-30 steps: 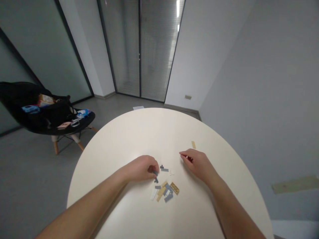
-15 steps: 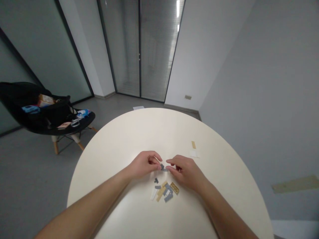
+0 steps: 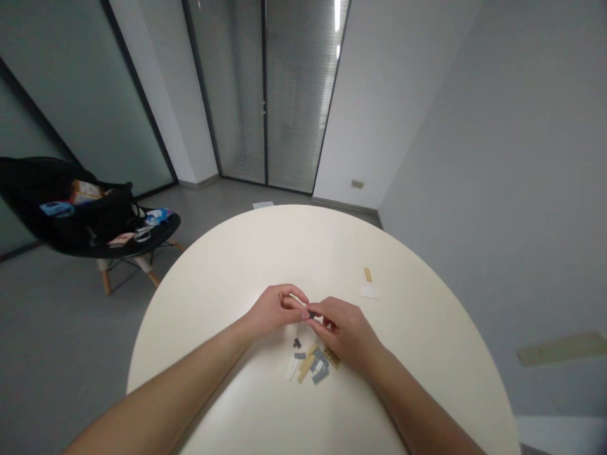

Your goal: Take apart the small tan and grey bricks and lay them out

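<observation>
My left hand (image 3: 279, 308) and my right hand (image 3: 342, 324) meet over the middle of the table. Between their fingertips is a small dark grey toy brick piece (image 3: 312, 314), pinched from both sides and mostly covered by the fingers. Just below my hands lies a loose group of toy bricks: a small dark piece (image 3: 297, 343), a tan plate (image 3: 306, 368), several grey pieces (image 3: 321, 373), a white piece (image 3: 292, 368) and a brownish-yellow studded plate (image 3: 332, 357), partly hidden by my right hand.
A round cream table (image 3: 227, 253) fills the foreground. Beyond my right hand lie a tan studded strip (image 3: 368, 275) and a white flat piece (image 3: 370, 292). At left stands a black chair (image 3: 28, 208) with a black bag (image 3: 114, 212) and small items on it. A wall rises at right.
My right hand has moved left to my left hand, and its fingers have closed on the dark grey piece. It now covers part of the brownish-yellow plate.
</observation>
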Action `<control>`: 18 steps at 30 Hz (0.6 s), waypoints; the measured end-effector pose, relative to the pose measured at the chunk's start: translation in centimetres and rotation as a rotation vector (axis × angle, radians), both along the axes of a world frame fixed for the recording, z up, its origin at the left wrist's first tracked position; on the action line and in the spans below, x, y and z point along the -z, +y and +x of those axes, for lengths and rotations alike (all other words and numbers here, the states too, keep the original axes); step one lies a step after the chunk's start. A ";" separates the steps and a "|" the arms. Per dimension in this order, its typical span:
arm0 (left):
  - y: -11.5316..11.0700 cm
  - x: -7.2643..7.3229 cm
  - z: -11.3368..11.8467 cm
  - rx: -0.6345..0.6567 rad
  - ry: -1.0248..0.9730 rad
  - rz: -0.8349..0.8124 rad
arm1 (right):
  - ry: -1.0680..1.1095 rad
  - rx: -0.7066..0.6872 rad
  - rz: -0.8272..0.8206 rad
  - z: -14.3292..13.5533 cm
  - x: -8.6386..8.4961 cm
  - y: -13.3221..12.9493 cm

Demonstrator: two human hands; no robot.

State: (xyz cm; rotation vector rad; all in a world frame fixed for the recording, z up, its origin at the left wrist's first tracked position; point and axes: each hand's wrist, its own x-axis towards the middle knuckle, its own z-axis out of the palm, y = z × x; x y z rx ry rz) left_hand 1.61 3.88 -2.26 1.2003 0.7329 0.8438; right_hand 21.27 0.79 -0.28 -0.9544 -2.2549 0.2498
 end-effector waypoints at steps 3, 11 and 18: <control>-0.1 -0.2 0.1 -0.017 0.007 -0.018 | 0.013 0.023 -0.004 0.1 0.1 0.0; -0.1 -0.5 0.1 -0.063 0.036 -0.008 | -0.023 0.083 -0.023 1.7 0.1 0.5; -0.2 -0.5 0.1 -0.095 0.066 -0.009 | 0.019 0.037 0.047 1.6 0.2 0.7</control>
